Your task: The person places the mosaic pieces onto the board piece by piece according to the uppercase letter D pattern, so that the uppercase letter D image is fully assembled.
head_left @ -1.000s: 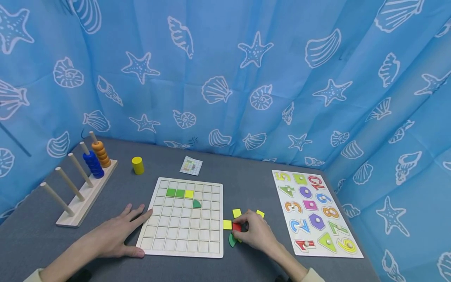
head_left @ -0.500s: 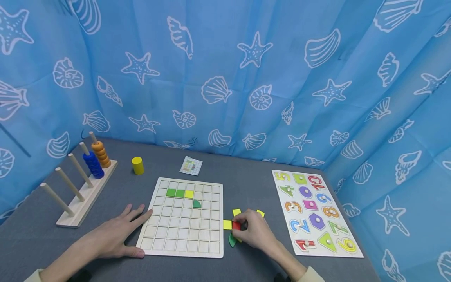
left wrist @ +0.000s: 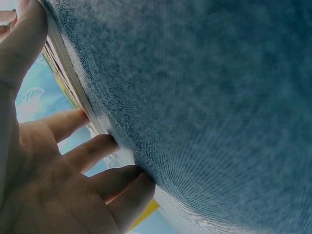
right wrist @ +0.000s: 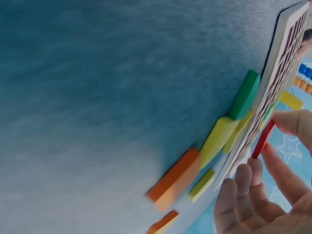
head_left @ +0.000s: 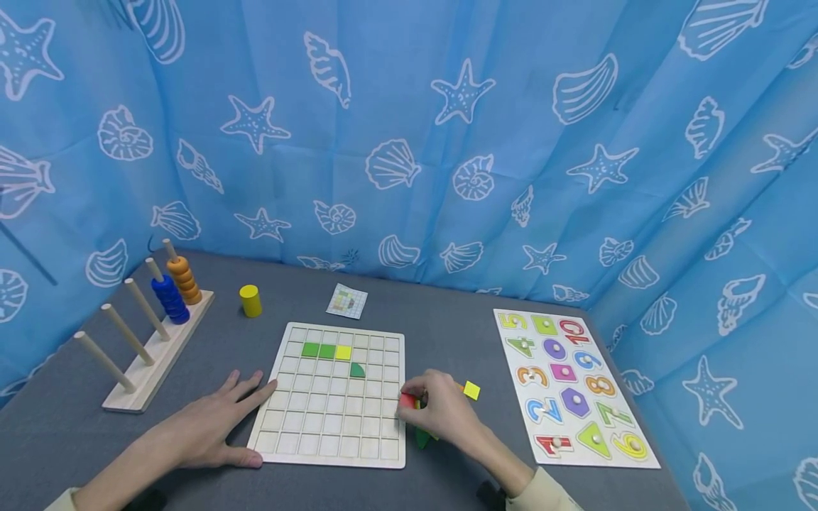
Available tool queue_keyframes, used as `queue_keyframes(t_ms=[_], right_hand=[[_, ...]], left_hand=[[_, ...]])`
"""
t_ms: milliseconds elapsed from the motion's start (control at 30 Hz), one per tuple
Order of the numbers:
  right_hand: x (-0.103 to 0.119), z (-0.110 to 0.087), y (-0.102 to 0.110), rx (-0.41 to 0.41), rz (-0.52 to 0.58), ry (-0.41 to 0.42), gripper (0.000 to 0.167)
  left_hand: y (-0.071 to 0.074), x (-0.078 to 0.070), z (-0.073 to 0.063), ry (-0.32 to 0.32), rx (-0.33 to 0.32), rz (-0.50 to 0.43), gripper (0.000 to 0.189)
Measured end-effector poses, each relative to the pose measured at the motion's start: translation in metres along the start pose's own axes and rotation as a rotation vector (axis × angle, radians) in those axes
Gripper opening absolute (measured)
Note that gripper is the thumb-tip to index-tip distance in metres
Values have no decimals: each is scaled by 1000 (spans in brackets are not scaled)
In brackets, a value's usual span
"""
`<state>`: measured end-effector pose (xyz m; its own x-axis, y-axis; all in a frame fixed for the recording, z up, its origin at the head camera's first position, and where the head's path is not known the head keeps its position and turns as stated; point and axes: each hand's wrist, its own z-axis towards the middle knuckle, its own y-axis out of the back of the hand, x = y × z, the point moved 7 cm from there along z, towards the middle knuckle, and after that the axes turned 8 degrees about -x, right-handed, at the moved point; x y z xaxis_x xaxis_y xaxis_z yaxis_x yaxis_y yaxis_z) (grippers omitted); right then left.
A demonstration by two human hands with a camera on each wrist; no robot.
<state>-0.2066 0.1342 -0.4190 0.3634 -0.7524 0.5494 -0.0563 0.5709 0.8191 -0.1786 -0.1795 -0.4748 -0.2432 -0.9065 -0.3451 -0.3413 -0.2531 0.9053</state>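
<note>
My right hand [head_left: 447, 408] pinches a red tile [right wrist: 263, 139] between thumb and fingers, over the right edge of a pale wooden grid board [head_left: 329, 419]. Spread along the board's left edge, my left hand [head_left: 214, 422] touches it with thumb and fingertips. On the grid lie two green square tiles [head_left: 318, 350], a yellow square tile [head_left: 343, 352] and a green quarter-round tile [head_left: 357, 370]. Partly hidden under the right hand in the head view are loose pieces; the right wrist view shows a green one [right wrist: 245, 95], yellow ones [right wrist: 219, 139] and orange ones [right wrist: 173, 180].
A small printed grid card [head_left: 347, 301] lies behind the board. At the left stand a yellow cylinder [head_left: 251, 301] and a peg stand [head_left: 153, 358] with blue and orange rings. A number puzzle board [head_left: 556, 419] lies at the right, near a loose yellow tile [head_left: 471, 389].
My right hand has picked up the red tile from the loose pieces and moved it left to the board's right edge. The left hand has stayed in place.
</note>
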Motion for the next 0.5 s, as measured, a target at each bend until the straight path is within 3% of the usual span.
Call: queue_keyframes(t_ms=[500], right_hand=[[35, 22, -27, 20, -30, 105, 10]], left_hand=[[-1, 1, 1, 2, 12, 4, 121]])
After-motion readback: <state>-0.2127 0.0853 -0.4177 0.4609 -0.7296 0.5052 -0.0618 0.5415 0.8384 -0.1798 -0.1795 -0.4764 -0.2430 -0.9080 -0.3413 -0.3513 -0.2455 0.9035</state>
